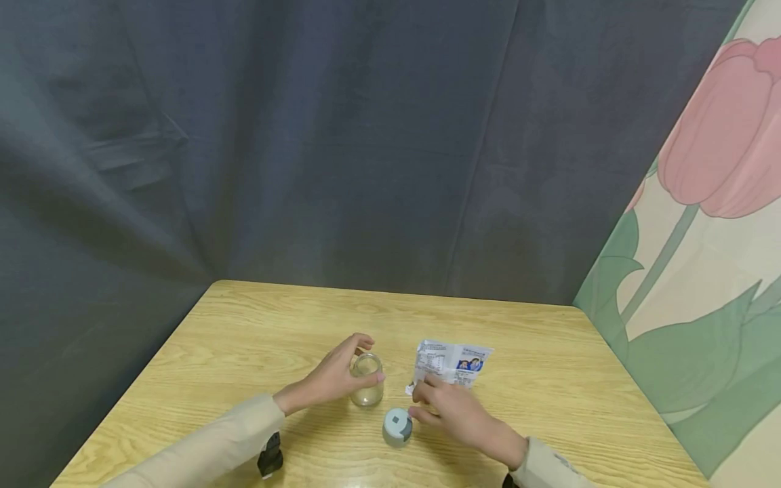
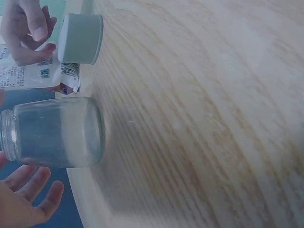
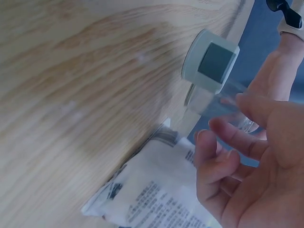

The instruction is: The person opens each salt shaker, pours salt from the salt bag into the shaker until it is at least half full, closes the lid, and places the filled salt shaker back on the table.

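Observation:
A clear glass jar (image 1: 367, 395) stands upright on the table. My left hand (image 1: 332, 371) curves round its upper part, thumb on the near side and fingers on the far side. In the left wrist view, some fingertips (image 2: 50, 199) stay apart from the glass jar (image 2: 57, 133). A pale green round lid-like piece (image 1: 397, 427) with a darker patch sits on the table near the jar. My right hand (image 1: 454, 410), fingers loosely bent, hovers between this piece and a white printed packet (image 1: 444, 362). Nothing shows in its grasp in the right wrist view.
The wooden table (image 1: 293, 312) runs back to a dark grey curtain (image 1: 366, 149). On the right is a panel with a tulip pattern (image 1: 720, 135). A black strap piece (image 1: 270, 455) hangs at the left wrist.

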`<act>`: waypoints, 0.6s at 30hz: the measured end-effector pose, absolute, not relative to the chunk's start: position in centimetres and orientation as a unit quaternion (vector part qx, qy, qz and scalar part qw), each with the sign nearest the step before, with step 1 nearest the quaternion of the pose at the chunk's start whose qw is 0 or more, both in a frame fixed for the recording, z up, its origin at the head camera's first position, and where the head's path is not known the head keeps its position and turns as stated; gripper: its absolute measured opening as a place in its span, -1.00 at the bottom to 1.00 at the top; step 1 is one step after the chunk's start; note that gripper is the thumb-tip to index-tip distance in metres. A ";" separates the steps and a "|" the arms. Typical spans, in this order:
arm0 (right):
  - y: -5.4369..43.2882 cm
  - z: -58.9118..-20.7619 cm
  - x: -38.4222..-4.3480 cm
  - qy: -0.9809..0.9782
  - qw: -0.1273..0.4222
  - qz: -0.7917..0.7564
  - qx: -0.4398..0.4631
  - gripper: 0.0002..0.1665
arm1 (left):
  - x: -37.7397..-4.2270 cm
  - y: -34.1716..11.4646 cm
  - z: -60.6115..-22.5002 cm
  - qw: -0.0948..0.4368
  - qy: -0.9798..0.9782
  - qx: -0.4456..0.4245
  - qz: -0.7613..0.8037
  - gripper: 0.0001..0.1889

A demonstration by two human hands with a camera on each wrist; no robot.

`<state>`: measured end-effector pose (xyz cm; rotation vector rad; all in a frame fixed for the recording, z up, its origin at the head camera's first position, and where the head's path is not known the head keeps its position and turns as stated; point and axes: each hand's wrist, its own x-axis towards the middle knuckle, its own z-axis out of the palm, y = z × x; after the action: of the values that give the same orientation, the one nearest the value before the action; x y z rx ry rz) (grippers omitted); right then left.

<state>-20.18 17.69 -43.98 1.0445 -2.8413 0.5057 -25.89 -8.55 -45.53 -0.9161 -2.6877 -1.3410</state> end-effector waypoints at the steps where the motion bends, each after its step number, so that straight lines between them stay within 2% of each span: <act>1: 17.8 -44.0 -20.2 -0.926 0.036 0.165 0.338 -0.78 | -25.9 -8.5 -45.4 0.006 -0.857 -0.293 -0.425 -0.28; 6: 18.6 -44.1 -20.3 -0.929 0.040 0.168 0.328 -0.87 | -26.0 -8.3 -44.8 0.032 -0.852 -0.299 -0.427 -0.41; 13: 19.7 -44.1 -20.3 -0.934 0.038 0.167 0.315 -0.69 | -25.9 -7.8 -43.9 0.051 -0.843 -0.314 -0.433 -0.50; 18: 20.5 -44.0 -20.3 -0.937 0.038 0.164 0.305 -0.65 | -25.7 -7.4 -43.6 0.061 -0.833 -0.328 -0.441 -0.53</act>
<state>-20.26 20.48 -44.01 0.9358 -2.8749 0.5041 -25.73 -7.41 -43.62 -0.9939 -2.5212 -1.3337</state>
